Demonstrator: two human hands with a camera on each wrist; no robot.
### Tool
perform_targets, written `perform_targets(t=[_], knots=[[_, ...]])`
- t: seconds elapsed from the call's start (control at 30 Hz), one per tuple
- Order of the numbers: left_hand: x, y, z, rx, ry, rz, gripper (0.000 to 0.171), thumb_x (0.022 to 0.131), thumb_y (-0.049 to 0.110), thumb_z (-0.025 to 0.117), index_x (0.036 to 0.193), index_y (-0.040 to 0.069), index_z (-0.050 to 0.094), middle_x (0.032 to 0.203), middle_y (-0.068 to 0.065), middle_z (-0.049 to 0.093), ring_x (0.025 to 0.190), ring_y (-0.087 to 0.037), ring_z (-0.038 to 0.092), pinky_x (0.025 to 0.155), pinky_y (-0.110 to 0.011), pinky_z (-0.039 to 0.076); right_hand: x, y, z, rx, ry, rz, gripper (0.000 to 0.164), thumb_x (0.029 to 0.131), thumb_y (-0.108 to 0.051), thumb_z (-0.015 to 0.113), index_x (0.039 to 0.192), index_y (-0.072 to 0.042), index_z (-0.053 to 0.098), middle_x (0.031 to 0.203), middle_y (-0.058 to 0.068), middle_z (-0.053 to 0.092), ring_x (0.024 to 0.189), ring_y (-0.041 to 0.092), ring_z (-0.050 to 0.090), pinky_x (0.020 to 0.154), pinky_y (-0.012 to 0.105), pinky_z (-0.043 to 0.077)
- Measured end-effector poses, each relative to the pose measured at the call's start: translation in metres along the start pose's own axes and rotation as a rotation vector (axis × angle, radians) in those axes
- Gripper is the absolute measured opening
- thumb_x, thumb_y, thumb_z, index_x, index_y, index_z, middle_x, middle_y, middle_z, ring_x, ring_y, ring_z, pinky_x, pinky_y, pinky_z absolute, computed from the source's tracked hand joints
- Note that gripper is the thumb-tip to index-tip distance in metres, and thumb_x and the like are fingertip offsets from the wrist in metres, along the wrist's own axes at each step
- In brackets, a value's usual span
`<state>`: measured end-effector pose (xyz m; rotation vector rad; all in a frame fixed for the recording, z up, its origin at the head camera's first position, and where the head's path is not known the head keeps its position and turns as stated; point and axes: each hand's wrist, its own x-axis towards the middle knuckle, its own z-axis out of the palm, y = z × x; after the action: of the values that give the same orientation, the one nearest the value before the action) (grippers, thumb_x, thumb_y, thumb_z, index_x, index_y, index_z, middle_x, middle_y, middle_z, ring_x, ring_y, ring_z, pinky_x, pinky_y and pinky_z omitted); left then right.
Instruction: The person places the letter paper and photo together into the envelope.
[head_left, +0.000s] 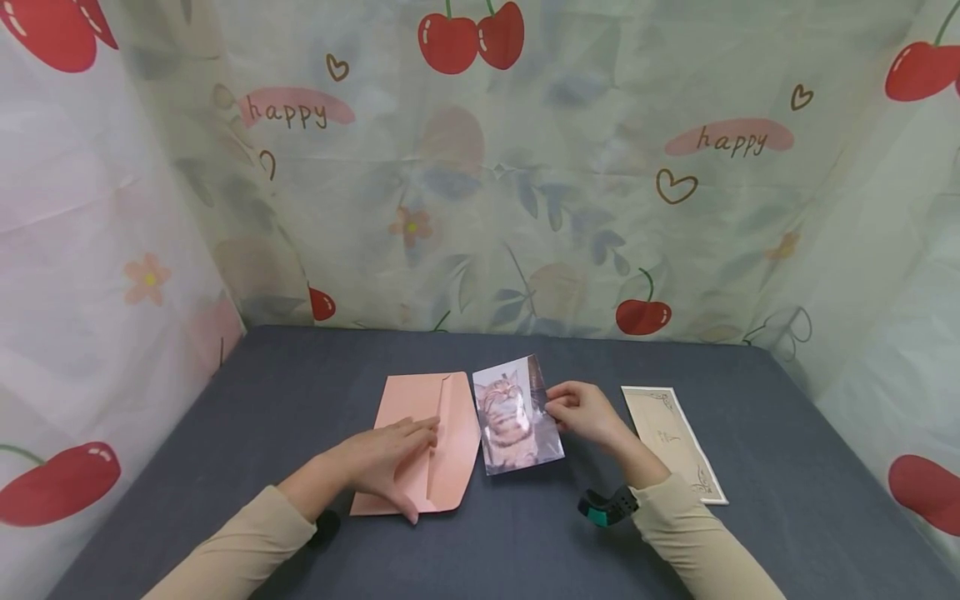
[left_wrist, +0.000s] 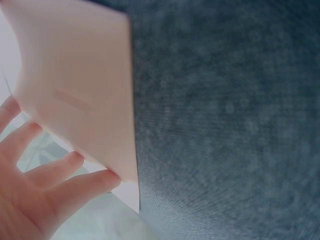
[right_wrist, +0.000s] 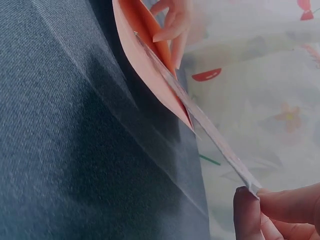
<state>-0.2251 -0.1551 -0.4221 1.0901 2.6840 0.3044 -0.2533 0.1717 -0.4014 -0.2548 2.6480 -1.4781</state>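
Note:
A pink envelope (head_left: pixel 459 454) lies on the table, flap side toward the right. My left hand (head_left: pixel 390 460) rests on it with spread, fairly straight fingers; in the left wrist view, the fingertips (left_wrist: pixel 111 177) touch the envelope's edge (left_wrist: pixel 80 60). Just right of the flap, my right hand (head_left: pixel 591 414) pinches the right edge of a glossy cat photo (head_left: pixel 508 421), which is held tilted. In the right wrist view, the photo (right_wrist: pixel 215 137) shows edge-on between thumb and finger, its far end overlapping the envelope's parted opening (right_wrist: pixel 145 27).
A cream card (head_left: pixel 667 437) with ornamental corners lies to the right, partly behind the right forearm. Dark grey cloth (head_left: pixel 300 375) covers the table. Patterned curtains (head_left: pixel 480 208) enclose the back and sides. A black band with a green part (head_left: pixel 603 508) is at the right wrist.

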Motion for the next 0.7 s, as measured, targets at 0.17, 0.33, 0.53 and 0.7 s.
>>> perform_targets(t=[0.17,0.33,0.53,0.7], knots=[[0.0,0.0,0.0,0.001,0.004,0.014,0.103,0.059,0.069,0.073,0.139,0.013,0.038,0.155,-0.006,0.025,0.139,-0.037,0.03,0.107,-0.049,0.034,0.002,0.001,0.007,0.013,0.004,0.006,0.023,0.087,-0.001,0.059,0.107,0.012,0.058,0.09,0.023,0.068,0.066,0.01,0.06,0.061,0.029,0.055],[0.0,-0.001,0.001,0.013,0.016,0.036,0.102,0.06,0.068,0.073,0.138,0.012,0.039,0.154,-0.009,0.027,0.138,-0.038,0.031,0.106,-0.05,0.034,0.003,0.0,0.014,0.02,-0.002,0.003,0.023,0.087,-0.001,0.059,0.106,0.011,0.058,0.089,0.023,0.068,0.065,0.009,0.06,0.061,0.029,0.055],[0.0,-0.001,0.001,0.017,0.024,0.048,0.101,0.06,0.067,0.073,0.137,0.01,0.04,0.153,-0.01,0.028,0.137,-0.038,0.033,0.106,-0.05,0.035,0.004,0.0,0.02,0.038,-0.017,-0.002,0.022,0.087,0.0,0.06,0.105,0.012,0.058,0.088,0.023,0.068,0.063,0.009,0.059,0.059,0.029,0.054],[0.0,0.0,0.001,0.016,0.027,0.044,0.1,0.06,0.066,0.074,0.136,0.011,0.041,0.153,-0.01,0.029,0.136,-0.039,0.033,0.106,-0.05,0.035,0.005,0.0,0.025,0.063,-0.033,0.012,0.022,0.087,-0.001,0.059,0.105,0.012,0.058,0.089,0.023,0.068,0.064,0.009,0.06,0.06,0.03,0.055]])
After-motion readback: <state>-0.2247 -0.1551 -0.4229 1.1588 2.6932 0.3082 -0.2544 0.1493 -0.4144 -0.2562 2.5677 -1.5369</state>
